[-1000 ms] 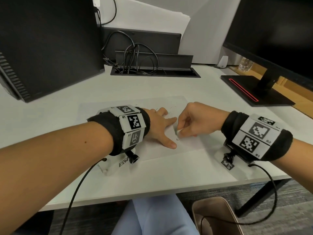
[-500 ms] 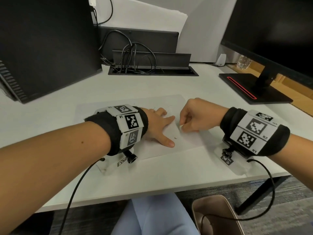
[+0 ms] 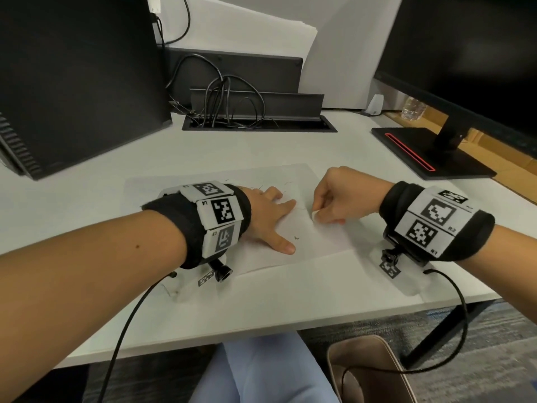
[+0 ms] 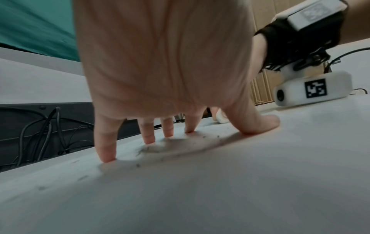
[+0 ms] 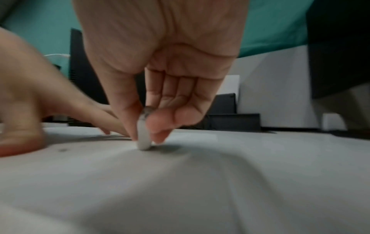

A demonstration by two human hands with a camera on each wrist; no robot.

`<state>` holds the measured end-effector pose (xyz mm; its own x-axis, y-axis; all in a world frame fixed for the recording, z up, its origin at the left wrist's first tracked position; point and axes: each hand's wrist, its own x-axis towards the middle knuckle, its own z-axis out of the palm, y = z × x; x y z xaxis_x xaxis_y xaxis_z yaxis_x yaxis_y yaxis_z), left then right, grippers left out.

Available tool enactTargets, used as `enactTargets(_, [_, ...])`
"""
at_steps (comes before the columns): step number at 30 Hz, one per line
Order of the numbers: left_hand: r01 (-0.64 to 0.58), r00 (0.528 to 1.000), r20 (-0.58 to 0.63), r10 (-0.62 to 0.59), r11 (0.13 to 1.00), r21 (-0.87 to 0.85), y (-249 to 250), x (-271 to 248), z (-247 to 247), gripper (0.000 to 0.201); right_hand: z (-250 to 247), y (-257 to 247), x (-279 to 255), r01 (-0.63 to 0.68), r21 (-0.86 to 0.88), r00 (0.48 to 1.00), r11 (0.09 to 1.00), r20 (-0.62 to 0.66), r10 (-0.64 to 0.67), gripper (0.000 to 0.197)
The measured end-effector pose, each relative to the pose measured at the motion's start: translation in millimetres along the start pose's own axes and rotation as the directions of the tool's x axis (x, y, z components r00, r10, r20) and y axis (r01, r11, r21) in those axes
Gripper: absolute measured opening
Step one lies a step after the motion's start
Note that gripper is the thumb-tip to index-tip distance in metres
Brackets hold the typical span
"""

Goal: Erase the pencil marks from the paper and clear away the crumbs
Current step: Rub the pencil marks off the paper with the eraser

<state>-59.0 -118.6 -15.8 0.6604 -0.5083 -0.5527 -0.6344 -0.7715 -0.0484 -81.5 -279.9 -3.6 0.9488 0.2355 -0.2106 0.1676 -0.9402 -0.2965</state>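
The fingers (image 5: 158, 126) of the right hand (image 3: 343, 196) pinch a small white eraser (image 5: 143, 139) between thumb and forefinger, and its lower end touches the paper (image 3: 319, 237). The left hand (image 3: 267, 216) lies just beside it with fingers (image 4: 106, 142) straight and spread, their tips pressing the sheet flat — it holds nothing. The paper rests on the white bench (image 3: 261, 301), near its front edge.

A short dark pencil mark (image 3: 296, 237) is on the sheet close to the left thumb, and thin faint lines show beyond the left fingertips. Small grey crumbs (image 4: 180, 142) are scattered on the paper around and under the left palm.

Farther back stand a black computer case (image 3: 81, 82) at the left, a cable slot (image 3: 258, 123) full of black wires in the middle, and a monitor (image 3: 465, 68) with its flat base at the right. A plastic bottle (image 3: 412, 107) is partly hidden behind the monitor stand.

From the head view the eraser is almost covered by the right fingers. The right wrist view is blurred, so the marks under the eraser cannot be made out.
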Motion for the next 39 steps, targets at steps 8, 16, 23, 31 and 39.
enactTargets(8, [-0.005,1.0,-0.018,0.005,1.0,0.001,0,2,1,0.096,-3,6,1,-0.034,0.002,0.999,0.999,0.012,0.034,0.013])
enactTargets(16, [0.009,0.998,-0.063,-0.017,0.994,-0.112,-12,2,3,0.097,-1,-7,8,0.019,0.079,0.999,0.997,0.049,-0.023,0.009])
enactTargets(23, [0.03,0.998,-0.05,-0.034,0.996,-0.081,-10,5,2,0.099,0,-14,13,0.088,0.015,0.994,0.996,0.062,-0.089,0.01])
enactTargets(31, [0.042,0.997,-0.058,-0.046,0.997,-0.063,-9,6,1,0.1,-1,-15,13,0.062,0.035,0.997,0.997,0.052,-0.064,0.007])
enactTargets(39, [0.041,0.998,-0.055,-0.043,0.998,-0.049,-9,6,1,0.099,3,-19,13,0.088,0.003,0.996,0.996,0.033,-0.088,0.006])
